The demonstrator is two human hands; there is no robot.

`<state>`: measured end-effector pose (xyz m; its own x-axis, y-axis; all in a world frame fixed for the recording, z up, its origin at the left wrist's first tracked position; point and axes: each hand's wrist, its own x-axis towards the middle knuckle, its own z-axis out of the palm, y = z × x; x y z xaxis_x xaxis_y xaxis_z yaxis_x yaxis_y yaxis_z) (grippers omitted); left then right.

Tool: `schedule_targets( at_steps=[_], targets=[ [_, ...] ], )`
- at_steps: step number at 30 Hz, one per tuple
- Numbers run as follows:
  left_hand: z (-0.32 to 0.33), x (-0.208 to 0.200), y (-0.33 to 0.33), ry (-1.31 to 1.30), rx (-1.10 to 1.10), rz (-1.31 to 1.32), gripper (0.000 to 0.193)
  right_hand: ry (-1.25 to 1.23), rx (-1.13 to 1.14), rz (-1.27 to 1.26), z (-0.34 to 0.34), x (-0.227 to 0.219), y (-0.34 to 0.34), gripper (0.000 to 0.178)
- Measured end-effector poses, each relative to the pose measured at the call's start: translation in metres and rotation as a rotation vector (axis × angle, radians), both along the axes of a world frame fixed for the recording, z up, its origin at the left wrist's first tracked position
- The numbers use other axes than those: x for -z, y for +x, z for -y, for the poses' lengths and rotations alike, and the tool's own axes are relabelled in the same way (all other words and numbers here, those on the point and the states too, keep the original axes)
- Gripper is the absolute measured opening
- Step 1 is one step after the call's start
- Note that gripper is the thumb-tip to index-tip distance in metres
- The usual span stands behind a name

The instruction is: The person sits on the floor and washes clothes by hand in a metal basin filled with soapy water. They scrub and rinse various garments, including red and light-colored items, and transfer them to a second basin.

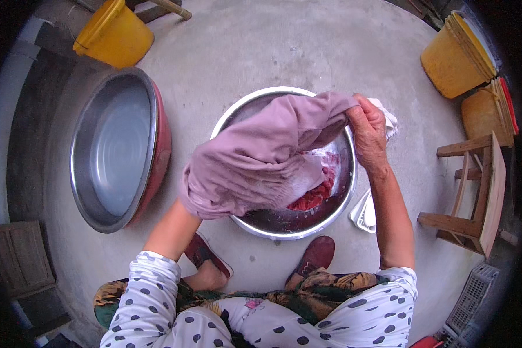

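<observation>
A mauve garment (255,153) is stretched over a round metal basin (284,236) on the floor in front of me. My right hand (368,124) is closed around the garment's right end, above the basin's right rim. My left forearm (169,232) goes into the garment at its lower left, and the cloth hides my left hand and its fingers. Below the garment, a red wet cloth (316,196) lies in the basin with some whitish suds. Just past my right hand, part of a white cloth (388,119) shows beside the basin.
On the left stands a large red basin (158,148) with water in it. A white plastic dish (362,214) lies right of the metal basin. Yellow buckets (119,37) stand far left, and more yellow buckets (455,58) far right. A wooden stool (478,197) and grey crate (472,298) are at right.
</observation>
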<state>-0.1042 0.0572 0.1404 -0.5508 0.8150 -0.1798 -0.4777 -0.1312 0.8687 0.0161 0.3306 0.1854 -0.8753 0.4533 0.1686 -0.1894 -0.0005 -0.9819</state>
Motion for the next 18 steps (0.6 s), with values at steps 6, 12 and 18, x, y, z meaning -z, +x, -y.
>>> schedule_targets(
  at_steps=[6, 12, 18],
  targets=[
    [-0.006, 0.005, 0.016, -0.009, -0.022, 0.026, 0.039, 0.450, 0.275, 0.349, 0.018, 0.035, -0.001, 0.016],
    [0.000, 0.006, 0.031, -0.036, -0.069, 0.020, 0.039, 0.192, -0.477, 0.511, 0.050, 0.034, 0.009, 0.034],
    [0.028, -0.005, 0.027, -0.054, -0.123, -0.052, 0.039, 0.232, -0.615, 0.501, 0.060, -0.004, 0.012, 0.046]
  ],
)
